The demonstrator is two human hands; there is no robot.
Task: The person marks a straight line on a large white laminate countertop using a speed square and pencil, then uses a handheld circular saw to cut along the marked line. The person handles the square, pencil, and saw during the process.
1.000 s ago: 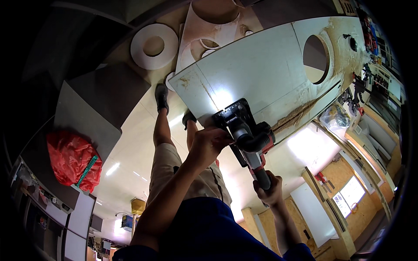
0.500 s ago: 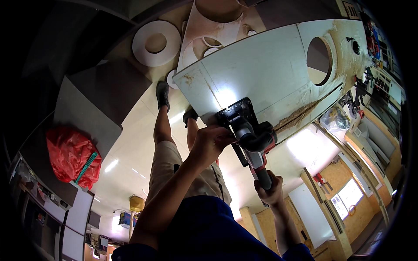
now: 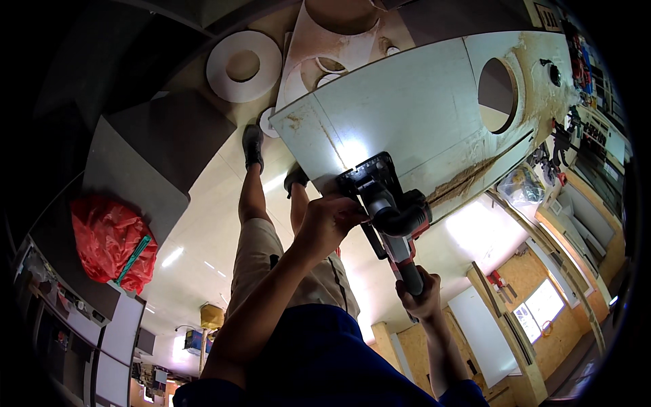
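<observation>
A red, grey and black handheld circular saw (image 3: pixel 395 220) rests with its flat black base plate on the near edge of a pale board (image 3: pixel 407 102). Its blade is hidden from me. At the rear handle, my right hand (image 3: pixel 421 293) is wrapped round the grip. My left hand (image 3: pixel 331 220) is closed at the left side of the saw, thumb and fingers against the base; its fingertips are partly hidden. Bright light falls on the board ahead of the saw, where a thin brownish line (image 3: pixel 329 139) runs away from it.
The board has a round hole (image 3: pixel 497 95) and heaped sawdust (image 3: pixel 468 180) at the right. Beyond lie a white ring (image 3: pixel 220 66) and offcuts with round holes. Dark panels (image 3: pixel 152 136) and a red plastic bag (image 3: pixel 112 241) are left. Timber lengths (image 3: pixel 508 325) stand right.
</observation>
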